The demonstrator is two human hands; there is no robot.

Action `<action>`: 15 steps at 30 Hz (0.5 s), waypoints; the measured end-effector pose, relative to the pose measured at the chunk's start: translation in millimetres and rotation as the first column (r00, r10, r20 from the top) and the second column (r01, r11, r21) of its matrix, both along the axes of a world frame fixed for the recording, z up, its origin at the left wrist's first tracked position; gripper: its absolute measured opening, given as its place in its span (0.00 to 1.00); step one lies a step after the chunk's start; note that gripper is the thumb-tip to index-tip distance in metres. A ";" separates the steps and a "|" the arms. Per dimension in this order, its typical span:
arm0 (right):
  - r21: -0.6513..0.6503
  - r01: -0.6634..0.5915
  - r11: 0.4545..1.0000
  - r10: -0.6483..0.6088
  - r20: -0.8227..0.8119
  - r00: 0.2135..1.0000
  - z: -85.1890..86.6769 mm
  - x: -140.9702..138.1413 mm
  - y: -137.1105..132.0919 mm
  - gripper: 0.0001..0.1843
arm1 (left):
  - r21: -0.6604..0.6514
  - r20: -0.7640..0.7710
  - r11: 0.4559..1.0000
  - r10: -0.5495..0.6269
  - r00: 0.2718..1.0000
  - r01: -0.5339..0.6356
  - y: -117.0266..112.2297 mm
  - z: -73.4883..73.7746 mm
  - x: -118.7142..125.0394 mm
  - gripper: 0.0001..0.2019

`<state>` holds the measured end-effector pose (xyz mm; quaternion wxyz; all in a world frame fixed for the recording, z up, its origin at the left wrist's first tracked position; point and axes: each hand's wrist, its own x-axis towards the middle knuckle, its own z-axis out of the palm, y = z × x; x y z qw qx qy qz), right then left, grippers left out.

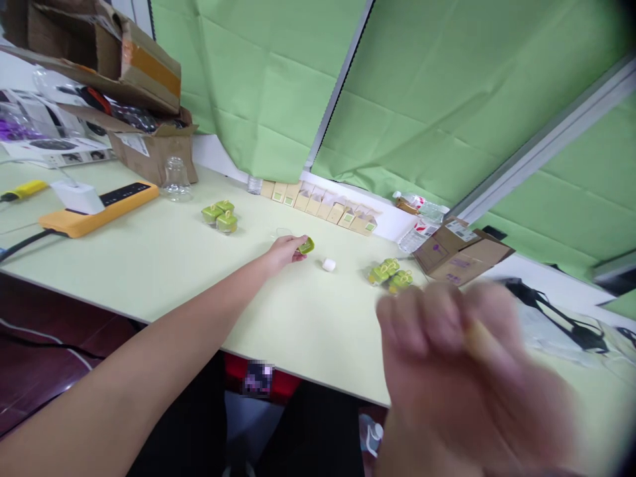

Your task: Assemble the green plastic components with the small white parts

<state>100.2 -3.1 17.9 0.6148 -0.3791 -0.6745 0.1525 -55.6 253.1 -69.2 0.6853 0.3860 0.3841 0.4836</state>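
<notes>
My left hand is stretched over the middle of the table and grips a small green lid at its edge. A clear piece of plastic lies just behind that hand, partly hidden. To the right of the lid sits a small white block. My right hand is raised close to the camera, blurred, with its fingers curled into the palm; what it holds, if anything, is hidden. Small clear containers with green lids stand in two clusters, one at left and one at right.
An orange power strip with a white plug, a clear jar and cardboard boxes occupy the left. Small beige cartons line the back edge. Plastic bottles, an open carton and a black strap are at right.
</notes>
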 end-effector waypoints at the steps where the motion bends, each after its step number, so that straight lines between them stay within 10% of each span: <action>1: 0.018 0.052 0.998 -0.051 -0.034 0.998 23.5 -19.4 40.5 0.13 | -0.002 0.010 1.000 -0.005 1.000 0.005 -0.5 0.6 -0.7 0.12; 3: 0.049 0.155 0.987 -0.154 -0.024 0.988 43.7 -39.3 109.2 0.12 | -0.007 0.034 1.000 -0.015 0.999 0.015 -1.5 1.5 -2.1 0.11; 6: 0.073 0.317 0.946 -0.322 0.072 0.944 11.8 -36.7 171.7 0.11 | -0.002 0.120 0.999 -0.036 0.992 0.037 -2.7 2.5 -4.0 0.09; 10: 0.059 0.365 0.929 -0.362 0.354 0.862 -57.7 -27.0 192.6 0.10 | 0.033 0.246 0.995 -0.099 0.964 0.094 -3.7 4.2 -4.8 0.07; 15: -0.013 0.423 0.906 -0.385 0.389 0.837 -75.3 -30.7 191.7 0.09 | 0.091 0.277 0.988 -0.145 0.950 0.124 -4.9 5.5 -2.6 0.09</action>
